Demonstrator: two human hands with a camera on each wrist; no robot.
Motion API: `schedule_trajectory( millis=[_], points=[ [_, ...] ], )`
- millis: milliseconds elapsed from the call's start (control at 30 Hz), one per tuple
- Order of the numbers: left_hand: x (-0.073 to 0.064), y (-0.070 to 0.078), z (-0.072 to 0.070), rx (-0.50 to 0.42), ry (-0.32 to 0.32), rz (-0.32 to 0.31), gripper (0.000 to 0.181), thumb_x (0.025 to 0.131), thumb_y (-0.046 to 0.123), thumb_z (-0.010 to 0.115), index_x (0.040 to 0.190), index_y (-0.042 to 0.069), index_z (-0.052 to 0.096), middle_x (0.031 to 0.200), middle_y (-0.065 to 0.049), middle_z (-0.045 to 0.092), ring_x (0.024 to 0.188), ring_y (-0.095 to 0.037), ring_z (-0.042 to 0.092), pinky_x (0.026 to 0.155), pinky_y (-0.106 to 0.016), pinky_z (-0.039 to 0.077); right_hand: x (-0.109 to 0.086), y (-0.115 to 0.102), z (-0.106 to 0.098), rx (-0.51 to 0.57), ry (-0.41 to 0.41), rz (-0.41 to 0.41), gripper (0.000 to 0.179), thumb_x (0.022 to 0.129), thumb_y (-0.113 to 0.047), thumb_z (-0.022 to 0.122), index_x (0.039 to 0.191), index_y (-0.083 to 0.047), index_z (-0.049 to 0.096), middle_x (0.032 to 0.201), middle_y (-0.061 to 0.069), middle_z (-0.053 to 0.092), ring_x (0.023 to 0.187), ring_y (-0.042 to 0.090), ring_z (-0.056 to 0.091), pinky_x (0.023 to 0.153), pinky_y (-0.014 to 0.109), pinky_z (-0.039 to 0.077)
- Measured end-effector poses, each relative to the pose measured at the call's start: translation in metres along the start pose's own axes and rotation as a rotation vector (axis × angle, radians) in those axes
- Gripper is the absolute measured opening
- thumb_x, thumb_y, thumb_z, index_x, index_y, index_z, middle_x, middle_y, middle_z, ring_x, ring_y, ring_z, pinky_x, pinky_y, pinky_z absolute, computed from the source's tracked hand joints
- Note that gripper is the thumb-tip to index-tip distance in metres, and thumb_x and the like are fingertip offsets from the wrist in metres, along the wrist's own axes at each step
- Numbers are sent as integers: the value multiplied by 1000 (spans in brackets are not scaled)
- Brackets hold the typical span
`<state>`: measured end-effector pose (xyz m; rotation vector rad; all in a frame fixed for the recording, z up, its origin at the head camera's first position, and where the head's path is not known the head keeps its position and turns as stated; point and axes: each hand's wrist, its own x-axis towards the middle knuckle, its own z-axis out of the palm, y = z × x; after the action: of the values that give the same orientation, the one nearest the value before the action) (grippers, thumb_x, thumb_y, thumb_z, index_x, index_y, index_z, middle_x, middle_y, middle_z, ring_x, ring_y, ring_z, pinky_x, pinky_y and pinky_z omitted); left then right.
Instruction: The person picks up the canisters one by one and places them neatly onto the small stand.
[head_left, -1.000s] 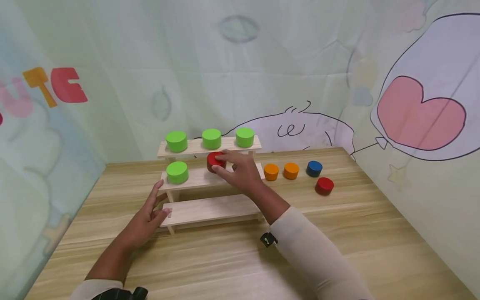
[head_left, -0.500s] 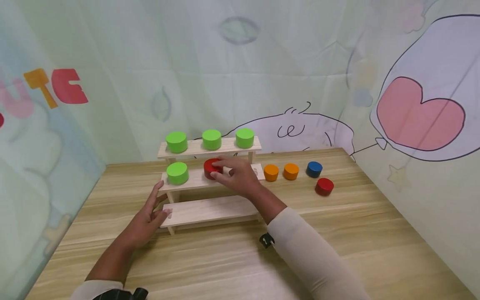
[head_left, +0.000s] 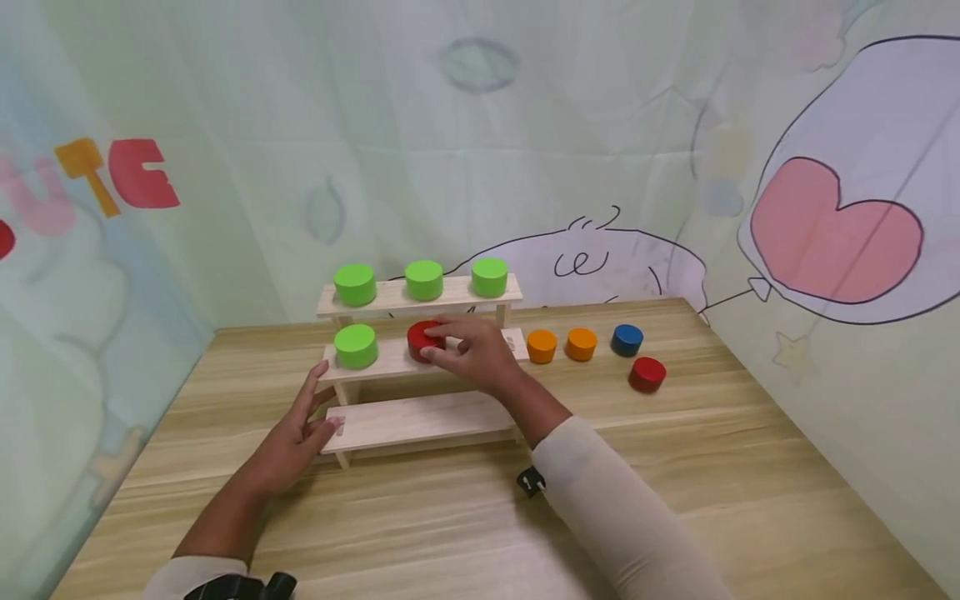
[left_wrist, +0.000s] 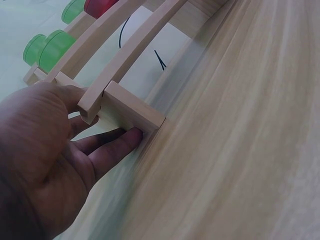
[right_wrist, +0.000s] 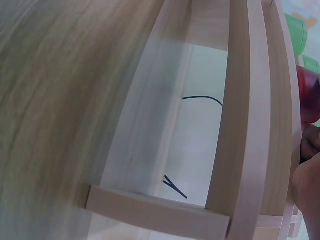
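Note:
A three-step wooden stand (head_left: 420, 421) stands on the table. My right hand (head_left: 480, 354) pinches a red disc (head_left: 422, 343) between thumb and fingers at the middle step, near its centre. To its left on that step sits a green disc (head_left: 356, 346). Three more green discs line the top step, the middle one (head_left: 423, 280) behind the red disc. My left hand (head_left: 288, 450) holds the stand's left end, its thumb on the bottom step. In the left wrist view, fingers (left_wrist: 117, 152) lie against the stand's end panel (left_wrist: 132, 107).
On the table (head_left: 675, 500) right of the stand lie two orange discs, the nearer (head_left: 542, 346) close to the middle step. Farther right are a blue disc (head_left: 627, 340) and a second red disc (head_left: 647, 375). A printed curtain (head_left: 262, 167) hangs behind the table.
My right hand has brought the red disc slightly left and down onto the middle step, then stayed nearly still. My left hand has kept its place on the stand.

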<state>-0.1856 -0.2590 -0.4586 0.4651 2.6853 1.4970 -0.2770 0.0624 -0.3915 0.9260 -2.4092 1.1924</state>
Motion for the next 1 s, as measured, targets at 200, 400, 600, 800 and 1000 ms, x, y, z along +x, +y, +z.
schedule_trajectory(
  millis=[200, 400, 600, 800, 1000],
  points=[
    [0, -1, 0, 14, 2, -6, 90, 116, 19, 55, 176, 36, -10, 173, -40, 26, 150, -61, 47, 107, -44, 56, 0, 1, 1, 16, -11, 18, 34, 97, -21, 86, 129, -11, 82, 145, 12, 74, 131, 29, 72, 87, 27, 65],
    [-1, 0, 0, 3, 2, -11, 90, 116, 19, 55, 176, 37, -10, 173, -39, 26, 149, -61, 48, 106, -42, 55, 0, 0, 1, 19, -23, 37, 34, 96, -23, 87, 128, -11, 82, 145, 10, 74, 132, 28, 72, 89, 28, 65],
    [1, 0, 0, 6, 0, -4, 90, 116, 19, 56, 176, 36, -10, 173, -39, 26, 149, -62, 48, 106, -44, 56, -1, 1, 0, 23, -25, 48, 37, 96, -22, 87, 132, -15, 81, 146, 6, 74, 131, 25, 71, 89, 28, 65],
    [0, 0, 0, -3, 0, 0, 90, 116, 19, 55, 176, 36, -9, 173, -39, 26, 149, -62, 49, 105, -42, 56, -2, 2, 0, 61, -27, 92, 54, 93, -22, 90, 144, -15, 73, 146, 5, 74, 129, 26, 72, 90, 29, 64],
    [1, 0, -1, 10, 1, -5, 90, 116, 21, 56, 176, 38, -9, 174, -37, 26, 153, -62, 43, 106, -39, 56, -1, 2, -1, 73, -28, 158, 64, 90, -25, 93, 149, -17, 70, 151, 4, 71, 122, 24, 72, 88, 29, 64]
  ],
)
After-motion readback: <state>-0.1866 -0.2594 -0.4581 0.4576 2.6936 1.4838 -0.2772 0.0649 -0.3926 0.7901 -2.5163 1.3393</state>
